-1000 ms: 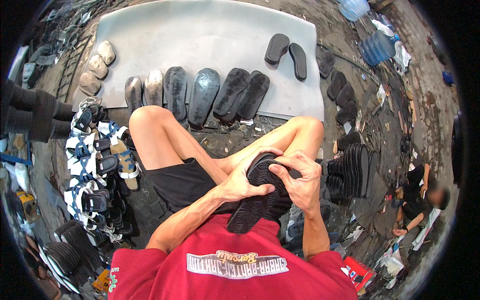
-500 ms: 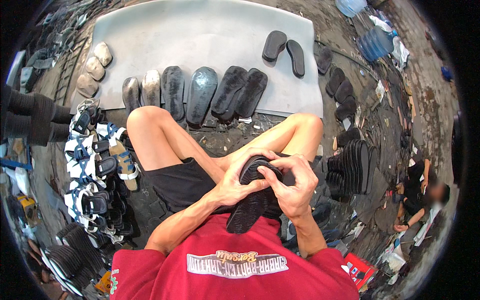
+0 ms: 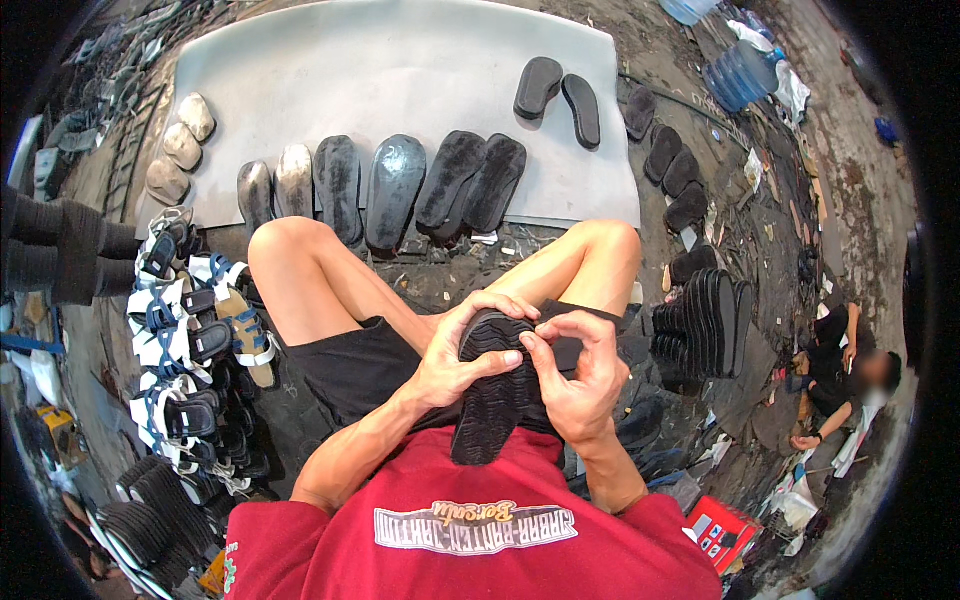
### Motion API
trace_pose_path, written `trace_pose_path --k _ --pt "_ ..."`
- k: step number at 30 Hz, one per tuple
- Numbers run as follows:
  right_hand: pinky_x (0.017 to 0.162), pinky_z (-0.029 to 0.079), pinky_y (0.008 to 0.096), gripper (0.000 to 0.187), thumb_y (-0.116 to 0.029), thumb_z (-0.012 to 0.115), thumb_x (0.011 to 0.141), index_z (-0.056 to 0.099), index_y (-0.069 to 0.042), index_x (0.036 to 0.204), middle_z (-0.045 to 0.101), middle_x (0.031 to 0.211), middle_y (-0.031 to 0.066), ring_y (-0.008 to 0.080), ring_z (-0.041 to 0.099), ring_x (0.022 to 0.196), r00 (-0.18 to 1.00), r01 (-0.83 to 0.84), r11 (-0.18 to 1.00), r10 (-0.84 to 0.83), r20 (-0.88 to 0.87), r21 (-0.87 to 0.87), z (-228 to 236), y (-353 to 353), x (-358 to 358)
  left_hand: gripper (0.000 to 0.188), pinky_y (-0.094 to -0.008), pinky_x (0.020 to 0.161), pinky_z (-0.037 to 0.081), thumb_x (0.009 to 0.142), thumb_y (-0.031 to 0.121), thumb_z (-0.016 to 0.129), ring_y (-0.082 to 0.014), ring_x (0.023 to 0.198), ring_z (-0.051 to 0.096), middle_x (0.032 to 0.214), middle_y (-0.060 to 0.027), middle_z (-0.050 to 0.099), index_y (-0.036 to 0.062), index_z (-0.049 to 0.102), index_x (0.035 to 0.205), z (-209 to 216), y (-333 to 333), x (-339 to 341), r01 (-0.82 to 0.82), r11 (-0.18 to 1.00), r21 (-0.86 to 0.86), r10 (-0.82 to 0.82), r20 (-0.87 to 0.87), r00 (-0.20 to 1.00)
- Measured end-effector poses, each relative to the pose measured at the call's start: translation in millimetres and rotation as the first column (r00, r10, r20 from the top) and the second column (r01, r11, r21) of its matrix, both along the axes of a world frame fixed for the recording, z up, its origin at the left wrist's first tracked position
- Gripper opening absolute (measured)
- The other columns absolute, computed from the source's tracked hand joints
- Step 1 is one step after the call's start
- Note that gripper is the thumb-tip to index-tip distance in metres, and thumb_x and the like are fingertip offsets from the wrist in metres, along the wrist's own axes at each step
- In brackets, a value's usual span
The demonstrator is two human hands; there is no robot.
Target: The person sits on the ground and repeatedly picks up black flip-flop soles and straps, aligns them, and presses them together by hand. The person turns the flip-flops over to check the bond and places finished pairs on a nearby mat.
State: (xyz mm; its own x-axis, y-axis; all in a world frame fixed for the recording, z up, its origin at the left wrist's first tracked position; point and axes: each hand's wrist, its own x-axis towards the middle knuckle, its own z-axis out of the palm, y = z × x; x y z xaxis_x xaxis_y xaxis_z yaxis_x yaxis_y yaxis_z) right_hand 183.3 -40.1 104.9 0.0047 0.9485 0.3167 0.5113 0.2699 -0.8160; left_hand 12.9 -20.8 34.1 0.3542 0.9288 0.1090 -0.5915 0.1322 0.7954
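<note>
A black shoe sole (image 3: 487, 420) with a wavy tread is held over my lap, tread side up, its lower end close to my red shirt. My left hand (image 3: 440, 362) wraps round its left side and far end, with the thumb pressed on the tread. At its far right edge, my right hand (image 3: 588, 378) pinches the rim between thumb and fingers. What lies under those right fingertips is too small to make out. Beyond my knees, several dark foot-shaped pieces (image 3: 490, 185) stand in a row along the near edge of a pale sheet (image 3: 400, 75).
White and blue sandals (image 3: 165, 345) are heaped at my left, above stacked black soles (image 3: 150, 515). More black soles (image 3: 705, 325) stand at my right. Two dark soles (image 3: 581, 110) lie on the sheet's far right. Another person (image 3: 835, 375) sits at the far right.
The sole's far end has tilted to the left and lies flatter, showing more tread. My left thumb now rests on the tread, and my right hand has shifted slightly to its right edge.
</note>
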Motion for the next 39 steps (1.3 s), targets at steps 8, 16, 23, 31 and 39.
trace_pose_path --k 8,16,23,31,39 --pt "0.081 0.055 0.0396 0.040 -0.008 0.084 0.092 0.065 -0.003 0.126 0.066 0.110 0.0141 0.0289 0.063 0.099 0.976 0.024 0.989 -0.054 0.210 0.143 -7 4 -20 0.047 -0.0413 0.114 0.049 0.092 0.003 0.081 -0.0218 0.130 0.060 0.135 -0.0126 0.064 0.0042 0.059 0.132 5 -8 -8 -0.081 0.989 -0.121 0.080 -0.011 0.997" --pt "0.081 0.054 0.0436 0.027 -0.023 0.068 0.107 0.067 0.000 0.122 0.065 0.103 0.0186 0.0366 0.065 0.095 0.999 -0.012 0.987 0.018 0.037 -0.163 -17 0 -30 0.043 -0.0387 0.112 0.049 0.093 0.003 0.081 -0.0198 0.125 0.063 0.131 -0.0109 0.065 0.0051 0.058 0.129 6 -12 -15 -0.117 0.977 -0.180 0.127 0.045 0.991" --pt "0.070 0.049 0.0485 0.038 -0.032 0.052 0.115 0.058 0.000 0.096 0.058 0.083 0.0202 0.0430 0.060 0.073 0.997 -0.069 0.991 0.065 -0.036 -0.117 -25 7 -46 0.031 -0.0403 0.112 0.049 0.100 0.016 0.076 -0.0225 0.123 0.065 0.126 -0.0144 0.070 0.0034 0.060 0.123 5 -15 -18 -0.217 0.963 -0.159 0.208 -0.074 0.975" --pt "0.073 0.052 0.0454 0.033 -0.029 0.052 0.114 0.066 0.000 0.110 0.062 0.091 0.0177 0.0363 0.063 0.081 0.988 -0.145 0.978 0.151 -0.028 0.148 6 45 -42 0.030 -0.0372 0.109 0.050 0.109 0.018 0.062 -0.0271 0.114 0.071 0.118 -0.0141 0.076 -0.0028 0.068 0.128 85 11 -21 -0.415 0.882 0.224 0.471 -0.375 0.798" --pt "0.060 0.042 0.0478 0.036 -0.021 0.061 0.107 0.051 -0.002 0.077 0.045 0.071 0.0161 0.0377 0.054 0.066 0.999 0.048 0.973 -0.047 -0.012 0.226 12 76 -79 0.051 -0.0418 0.060 0.039 0.115 0.028 0.041 -0.0270 0.061 0.050 0.067 -0.0140 0.051 -0.0013 0.052 0.075 65 47 -1 -0.684 0.521 0.511 0.825 -0.506 0.250"
